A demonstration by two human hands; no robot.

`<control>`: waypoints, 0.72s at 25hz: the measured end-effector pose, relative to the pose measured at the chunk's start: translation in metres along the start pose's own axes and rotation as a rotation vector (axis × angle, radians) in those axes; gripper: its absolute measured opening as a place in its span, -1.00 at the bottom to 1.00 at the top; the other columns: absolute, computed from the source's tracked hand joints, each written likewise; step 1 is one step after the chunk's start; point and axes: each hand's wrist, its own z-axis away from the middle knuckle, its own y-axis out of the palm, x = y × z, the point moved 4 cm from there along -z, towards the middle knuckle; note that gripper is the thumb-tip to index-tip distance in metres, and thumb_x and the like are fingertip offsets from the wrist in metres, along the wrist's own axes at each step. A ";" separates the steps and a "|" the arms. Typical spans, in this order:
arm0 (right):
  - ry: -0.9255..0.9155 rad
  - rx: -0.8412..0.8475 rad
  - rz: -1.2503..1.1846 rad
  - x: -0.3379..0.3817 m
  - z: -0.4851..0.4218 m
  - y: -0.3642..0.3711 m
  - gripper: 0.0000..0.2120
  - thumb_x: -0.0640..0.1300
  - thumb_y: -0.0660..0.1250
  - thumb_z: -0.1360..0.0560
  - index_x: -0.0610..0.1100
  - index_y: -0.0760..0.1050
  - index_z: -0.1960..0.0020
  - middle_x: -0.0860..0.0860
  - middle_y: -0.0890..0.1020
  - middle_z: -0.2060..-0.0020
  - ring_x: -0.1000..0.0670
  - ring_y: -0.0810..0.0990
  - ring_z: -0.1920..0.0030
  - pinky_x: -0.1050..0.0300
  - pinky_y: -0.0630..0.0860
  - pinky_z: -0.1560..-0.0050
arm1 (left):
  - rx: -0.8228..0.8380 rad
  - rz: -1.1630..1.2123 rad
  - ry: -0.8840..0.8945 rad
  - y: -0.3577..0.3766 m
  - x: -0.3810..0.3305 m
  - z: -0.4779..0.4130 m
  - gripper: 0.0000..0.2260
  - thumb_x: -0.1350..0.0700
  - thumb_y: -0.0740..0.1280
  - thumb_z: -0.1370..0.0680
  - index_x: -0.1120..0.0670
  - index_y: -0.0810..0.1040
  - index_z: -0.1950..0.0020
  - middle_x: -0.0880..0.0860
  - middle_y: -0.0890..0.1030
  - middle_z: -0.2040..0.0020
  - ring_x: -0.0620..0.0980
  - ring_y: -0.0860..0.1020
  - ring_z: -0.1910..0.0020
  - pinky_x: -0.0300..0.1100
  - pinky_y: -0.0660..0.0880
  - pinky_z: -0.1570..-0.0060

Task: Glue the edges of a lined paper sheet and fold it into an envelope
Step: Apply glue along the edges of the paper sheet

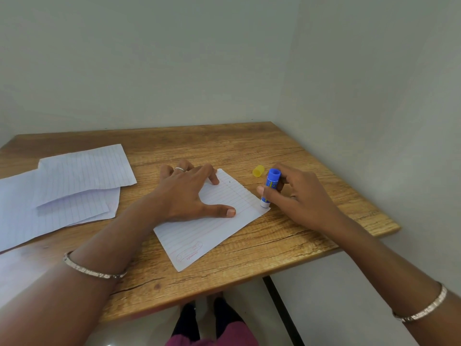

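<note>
Wooden and grained, the table (287,248) carries one lined paper sheet (199,236) near the middle of its near edge, turned at a slant so that one corner points toward that edge. Thin and limp, the sheet can be judged very light and easily creased or torn, and likely to slide or ruck on the smooth wood unless it is pinned flat; it is best held down by spread fingers rather than pinched. It is so held: the left hand (184,196) is laid flat on it with fingers apart, thumb pressed near its middle. At the sheet's right corner the right hand (296,193) is closed around one blue glue stick (269,187), held nearly upright, its white end touching the paper's edge. Sticks of this kind are rigid and light, and a grip round the barrel seems sound. One yellow cap (258,170) lies just beyond, apart from the stick. Toward the far left corner, spare lined sheets (74,181) lie overlapped, at least two; an exact count cannot be made.
</note>
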 end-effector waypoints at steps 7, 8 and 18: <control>0.032 -0.073 -0.048 0.003 0.009 -0.012 -0.78 0.07 0.43 -0.55 0.13 0.45 0.21 0.08 0.57 0.37 0.11 0.50 0.32 0.41 0.34 0.28 | -0.054 0.017 0.029 -0.001 -0.001 0.001 -0.13 -0.73 -0.06 -0.13 -0.22 0.36 -0.22 -0.13 0.42 -0.45 0.00 0.28 -0.40 0.12 0.08 -0.32; 0.052 -0.136 -0.117 0.004 0.010 -0.014 -0.81 0.05 0.43 -0.56 0.09 0.49 0.18 0.08 0.63 0.34 0.11 0.56 0.29 0.39 0.38 0.27 | -0.063 0.009 0.034 -0.001 0.000 0.002 -0.14 -0.73 -0.06 -0.15 -0.21 0.36 -0.22 -0.13 0.39 -0.48 0.02 0.27 -0.42 0.13 0.08 -0.33; -0.097 0.137 0.186 0.042 0.019 0.040 -0.81 0.16 0.25 -0.62 0.22 0.36 -0.21 0.15 0.61 0.19 0.17 0.53 0.22 0.32 0.28 0.19 | -0.187 -0.118 -0.004 -0.012 0.000 0.006 -0.15 -0.67 -0.16 -0.26 -0.19 0.51 -0.20 -0.08 0.24 -0.55 0.07 0.23 -0.49 0.20 0.12 -0.34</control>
